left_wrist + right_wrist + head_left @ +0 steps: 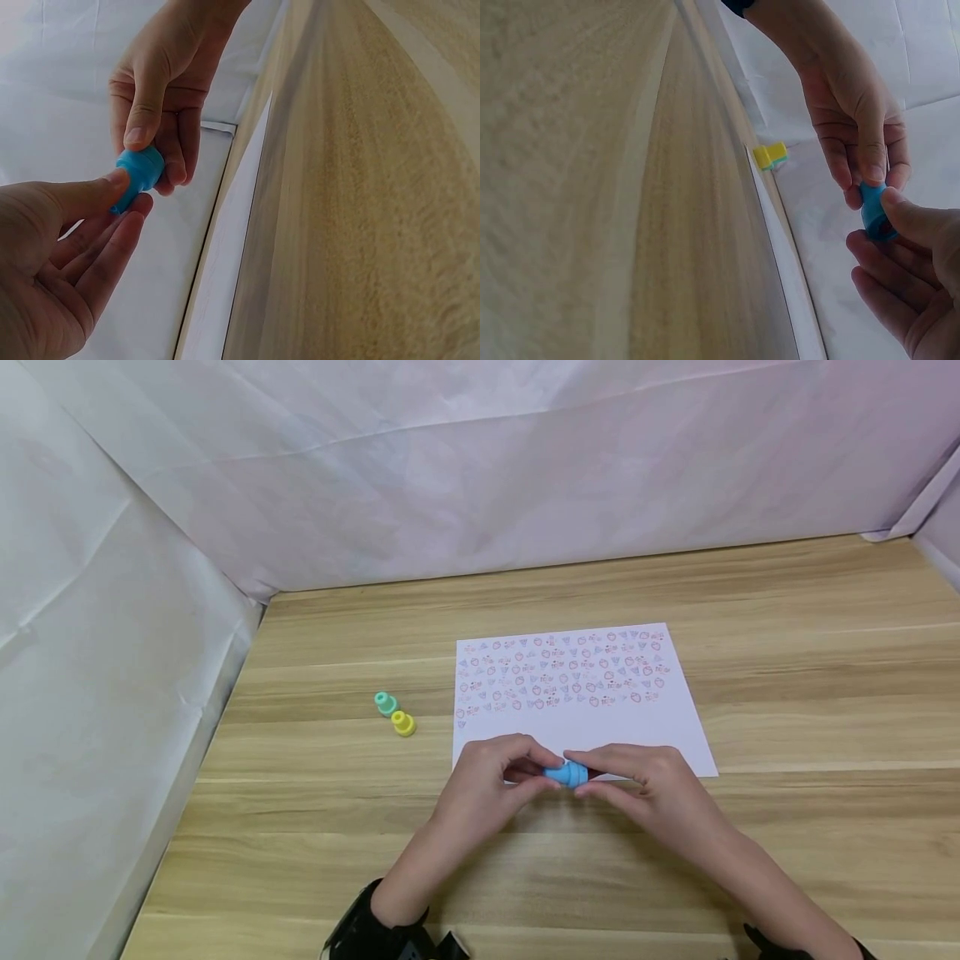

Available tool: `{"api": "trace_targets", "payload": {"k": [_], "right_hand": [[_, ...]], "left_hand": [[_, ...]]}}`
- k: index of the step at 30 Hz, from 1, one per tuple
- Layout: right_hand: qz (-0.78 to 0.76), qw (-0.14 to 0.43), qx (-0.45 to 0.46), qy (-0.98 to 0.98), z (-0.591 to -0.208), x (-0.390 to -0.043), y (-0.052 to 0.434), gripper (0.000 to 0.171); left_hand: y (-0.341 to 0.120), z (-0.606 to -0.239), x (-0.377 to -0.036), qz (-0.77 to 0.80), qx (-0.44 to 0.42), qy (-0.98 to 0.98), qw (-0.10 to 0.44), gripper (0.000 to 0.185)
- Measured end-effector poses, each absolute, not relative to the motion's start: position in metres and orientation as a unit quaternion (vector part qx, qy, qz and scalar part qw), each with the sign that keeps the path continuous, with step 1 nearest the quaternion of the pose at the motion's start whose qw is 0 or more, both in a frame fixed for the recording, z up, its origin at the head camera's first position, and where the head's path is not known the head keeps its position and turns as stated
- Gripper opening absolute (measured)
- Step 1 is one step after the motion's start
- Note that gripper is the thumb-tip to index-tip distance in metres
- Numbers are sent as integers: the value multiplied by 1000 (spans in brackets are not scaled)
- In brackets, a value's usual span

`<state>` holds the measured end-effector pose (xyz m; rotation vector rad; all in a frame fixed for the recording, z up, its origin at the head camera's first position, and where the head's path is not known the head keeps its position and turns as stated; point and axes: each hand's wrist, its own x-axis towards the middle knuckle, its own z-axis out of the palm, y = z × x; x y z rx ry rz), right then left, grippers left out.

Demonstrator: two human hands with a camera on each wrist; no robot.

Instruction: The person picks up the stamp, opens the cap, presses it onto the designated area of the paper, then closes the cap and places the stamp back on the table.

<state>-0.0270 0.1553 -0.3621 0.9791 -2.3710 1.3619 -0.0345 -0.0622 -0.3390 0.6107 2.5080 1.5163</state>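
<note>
Both hands hold a small blue stamp over the near edge of a white paper sheet. My left hand pinches its narrow handle end between thumb and fingers. From the other side, my right hand grips the wide end with thumb and fingertips. In the right wrist view, the wide end of the blue stamp shows a dark reddish inside. Rows of small red and blue printed pictures, strawberries among them, cover the far part of the sheet.
Left of the paper, a green stamp and a yellow stamp stand close together on the wooden table. White cloth hangs behind the table and along its left side.
</note>
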Motion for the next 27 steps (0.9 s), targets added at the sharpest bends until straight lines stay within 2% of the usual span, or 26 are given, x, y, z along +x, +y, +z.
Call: {"api": "trace_targets", "payload": {"k": [17, 27], "right_hand": [[464, 145, 347, -802, -368, -27, 156, 42], [459, 127, 338, -812, -367, -25, 157, 42]], "left_hand": [[-61, -340, -32, 504, 208, 836, 64, 13], [-60, -343, -29, 515, 216, 827, 62, 14]]}}
